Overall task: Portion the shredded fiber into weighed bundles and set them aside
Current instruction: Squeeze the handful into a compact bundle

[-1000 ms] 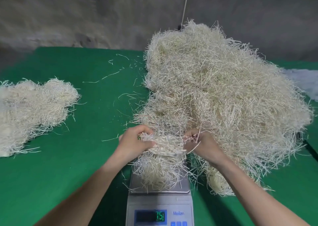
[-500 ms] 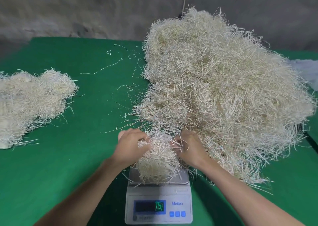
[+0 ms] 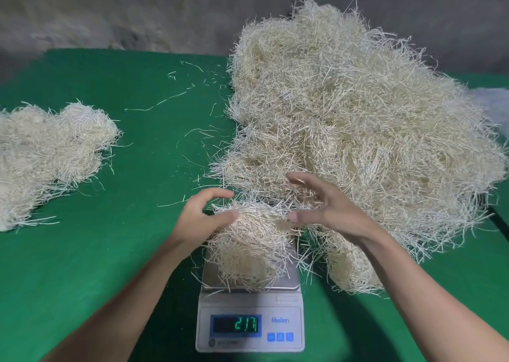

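A small clump of pale shredded fiber (image 3: pixel 249 248) lies on the steel pan of a white digital scale (image 3: pixel 249 326), whose green display reads 21.7. My left hand (image 3: pixel 201 218) hovers at the clump's left top, fingers loosely arched, thumb touching the strands. My right hand (image 3: pixel 325 204) is spread above its right side, fingers apart, holding nothing. The big heap of fiber (image 3: pixel 358 130) rises right behind and to the right of the scale. A lower pile of fiber (image 3: pixel 49 155) lies at the far left.
Everything rests on a green cloth table (image 3: pixel 137 224) with loose strands scattered near its middle back. A grey wall runs behind. Something white (image 3: pixel 495 105) shows at the right edge behind the heap.
Both hands have let go of the clump and opened above it. The clump now lies on the scale pan, and the display has changed from about 75 to 21.7.
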The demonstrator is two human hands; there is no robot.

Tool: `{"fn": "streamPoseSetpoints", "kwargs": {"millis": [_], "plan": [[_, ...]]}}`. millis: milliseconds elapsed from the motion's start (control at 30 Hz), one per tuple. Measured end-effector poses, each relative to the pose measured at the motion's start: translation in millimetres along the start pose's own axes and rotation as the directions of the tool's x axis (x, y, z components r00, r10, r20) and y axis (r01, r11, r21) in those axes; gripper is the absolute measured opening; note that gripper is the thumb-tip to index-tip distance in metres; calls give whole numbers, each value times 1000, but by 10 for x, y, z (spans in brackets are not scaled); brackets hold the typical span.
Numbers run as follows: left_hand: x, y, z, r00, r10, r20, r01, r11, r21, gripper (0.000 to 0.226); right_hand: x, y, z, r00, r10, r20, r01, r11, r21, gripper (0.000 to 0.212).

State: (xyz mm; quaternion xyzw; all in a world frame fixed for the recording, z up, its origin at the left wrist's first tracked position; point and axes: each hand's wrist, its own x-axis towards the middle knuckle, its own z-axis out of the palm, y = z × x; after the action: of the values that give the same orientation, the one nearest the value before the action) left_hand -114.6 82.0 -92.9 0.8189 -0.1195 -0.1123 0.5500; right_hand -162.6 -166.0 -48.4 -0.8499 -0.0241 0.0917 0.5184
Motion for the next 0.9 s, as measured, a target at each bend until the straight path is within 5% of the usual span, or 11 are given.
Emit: {"fn": "streamPoseSetpoints", "kwargs": {"millis": [200, 433, 900], "plan": [[39, 186, -82, 987, 63, -148, -91, 978, -188, 13, -9, -215, 35, 986, -146, -78, 143, 989, -32, 51], [60, 314, -159, 949, 154, -275, -209, 961, -184, 22, 25, -289, 123, 969, -216, -118, 194, 966, -172, 43], [78, 328, -116, 944, 160, -289, -225, 952, -208, 21, 49, -227, 140, 965, -245, -90, 228, 960, -165, 31]]}}
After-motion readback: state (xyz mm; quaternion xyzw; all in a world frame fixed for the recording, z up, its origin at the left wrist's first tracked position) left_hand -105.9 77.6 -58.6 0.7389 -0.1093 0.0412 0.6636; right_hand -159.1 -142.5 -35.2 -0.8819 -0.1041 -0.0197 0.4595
